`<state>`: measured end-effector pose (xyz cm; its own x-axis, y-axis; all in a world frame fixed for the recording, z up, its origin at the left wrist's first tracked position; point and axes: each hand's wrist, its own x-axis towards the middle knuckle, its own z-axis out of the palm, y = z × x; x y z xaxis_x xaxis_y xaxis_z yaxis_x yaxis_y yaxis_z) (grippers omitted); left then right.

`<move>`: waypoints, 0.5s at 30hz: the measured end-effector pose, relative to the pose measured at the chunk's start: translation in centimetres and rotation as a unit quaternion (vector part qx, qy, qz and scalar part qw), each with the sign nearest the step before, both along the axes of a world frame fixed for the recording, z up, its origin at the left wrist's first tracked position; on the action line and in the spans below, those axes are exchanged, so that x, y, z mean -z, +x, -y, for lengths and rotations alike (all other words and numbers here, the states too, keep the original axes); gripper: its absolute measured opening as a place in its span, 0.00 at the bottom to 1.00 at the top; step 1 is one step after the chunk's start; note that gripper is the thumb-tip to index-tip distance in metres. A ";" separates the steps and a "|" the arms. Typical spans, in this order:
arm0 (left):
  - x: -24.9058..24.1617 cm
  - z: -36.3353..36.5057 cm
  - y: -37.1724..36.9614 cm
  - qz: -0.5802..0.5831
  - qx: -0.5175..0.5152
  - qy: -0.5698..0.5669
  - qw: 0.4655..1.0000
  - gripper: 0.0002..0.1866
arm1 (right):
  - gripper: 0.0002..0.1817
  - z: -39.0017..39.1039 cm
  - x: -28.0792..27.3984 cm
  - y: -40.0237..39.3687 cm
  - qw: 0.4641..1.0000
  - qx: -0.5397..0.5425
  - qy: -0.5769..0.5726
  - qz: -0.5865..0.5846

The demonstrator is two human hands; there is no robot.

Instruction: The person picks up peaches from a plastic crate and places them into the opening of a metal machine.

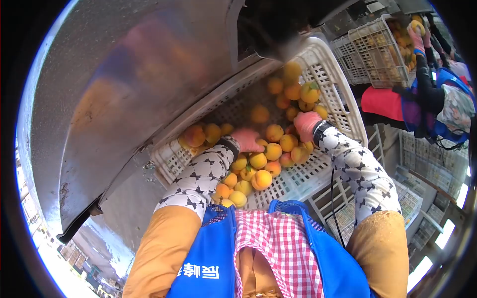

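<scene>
A white slatted plastic crate (pixel 343 116) sits tilted in front of me, with many yellow-orange peaches (pixel 261 180) in it, some blushed red. My left hand (pixel 247 139), in a pink glove, reaches down among the peaches near the crate's middle, its fingertips mostly hidden. To the right, my right hand (pixel 306 125), also gloved in pink, presses down into the fruit close to the crate's right wall; its fingers are hidden. I cannot tell if either hand grips a peach. Several peaches near the far end look blurred.
A large metal machine panel (pixel 149 74) runs along the crate's left side. At upper right, a person in a blue vest (pixel 449 82) holds a peach (pixel 417 27) over another crate of peaches (pixel 380 52). A dark cable (pixel 334 208) hangs by my right arm.
</scene>
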<state>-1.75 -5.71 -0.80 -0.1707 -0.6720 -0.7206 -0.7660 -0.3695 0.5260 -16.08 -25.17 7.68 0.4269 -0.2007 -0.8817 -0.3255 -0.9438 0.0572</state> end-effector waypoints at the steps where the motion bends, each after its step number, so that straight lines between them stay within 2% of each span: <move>1: -0.3 0.2 0.7 -0.064 -0.036 0.066 0.995 0.42 | 0.25 0.5 0.4 -0.2 1.000 -0.012 0.015 0.017; 2: -0.6 0.4 1.1 -0.128 -0.075 0.132 0.980 0.44 | 0.25 0.7 0.3 -0.2 1.000 -0.013 0.014 0.017; 4: -0.8 0.5 1.1 -0.119 -0.060 0.119 0.984 0.45 | 0.27 0.9 -1.5 0.8 0.996 0.065 0.056 -0.014; 5: -1.0 0.6 0.7 -0.112 -0.041 0.108 0.987 0.46 | 0.34 1.2 -3.2 0.4 0.987 0.131 0.062 0.063; 6: -2.1 0.8 0.0 -0.114 -0.043 0.107 0.987 0.46 | 0.35 2.4 -1.8 -2.0 0.944 0.237 0.133 0.186; 7: -3.8 1.2 -1.1 -0.076 -0.029 0.029 0.996 0.44 | 0.38 2.4 -4.0 -2.2 0.847 0.424 0.253 0.196; 8: -5.1 1.7 -2.2 -0.035 -0.016 -0.048 0.998 0.43 | 0.41 2.0 -6.8 -2.4 0.701 0.586 0.357 0.194; 9: -5.8 2.1 -3.2 0.001 0.023 -0.070 0.997 0.38 | 0.43 1.2 -8.1 -2.5 0.634 0.593 0.420 0.264; 10: -5.6 2.5 -3.7 0.002 0.021 -0.076 0.997 0.38 | 0.45 0.6 -9.1 -2.4 0.560 0.589 0.478 0.333; 11: -5.0 3.0 -4.1 -0.003 0.052 -0.061 0.997 0.37 | 0.50 0.3 -9.9 -2.4 0.535 0.592 0.495 0.344; 12: -4.3 3.6 -4.2 -0.004 0.083 -0.047 0.995 0.36 | 0.52 -0.3 -10.7 -2.1 0.476 0.611 0.521 0.360; 14: -3.8 4.0 -4.4 0.005 0.081 -0.064 0.995 0.35 | 0.56 -1.1 -12.5 -0.8 0.458 0.584 0.536 0.402; 15: -4.0 4.1 -4.4 -0.005 0.099 -0.056 0.994 0.35 | 0.58 -1.5 -14.4 0.1 0.472 0.574 0.521 0.421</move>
<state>-6.20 -9.79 3.20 -0.3141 -0.7002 -0.6411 -0.8124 -0.1513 0.5632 -15.98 -23.65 22.07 0.8510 -0.3710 -0.3716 -0.1493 0.5075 -0.8486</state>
